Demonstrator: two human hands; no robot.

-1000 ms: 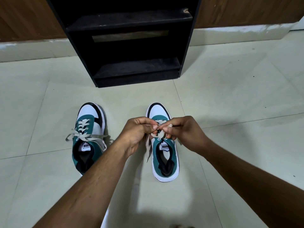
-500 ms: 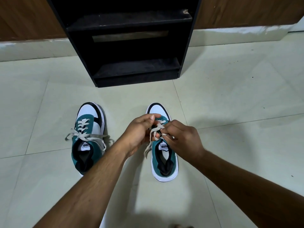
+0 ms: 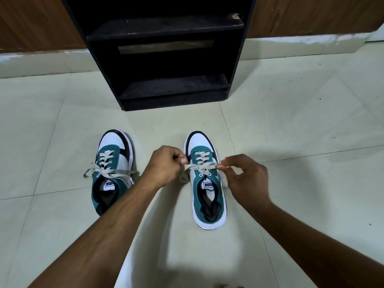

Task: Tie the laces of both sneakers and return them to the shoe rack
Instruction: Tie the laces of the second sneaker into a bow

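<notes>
Two teal, white and black sneakers stand on the tiled floor, toes pointing away from me. The left sneaker [image 3: 113,173] has its beige laces in a bow with loops spread sideways. Above the right sneaker [image 3: 207,190] my two hands hold its lace [image 3: 200,167] stretched across the tongue. My left hand [image 3: 166,167] pinches the lace's left side beside the shoe. My right hand [image 3: 245,179] pinches the right side, fingers partly spread, just right of the shoe.
A black shoe rack [image 3: 164,50] with two bare shelves stands straight ahead against a wooden wall with a white skirting. Pale floor tiles [image 3: 301,121] spread on all sides of the shoes.
My hands were close together over the right sneaker's knot; now they have drawn apart sideways, stretching the lace taut across the shoe.
</notes>
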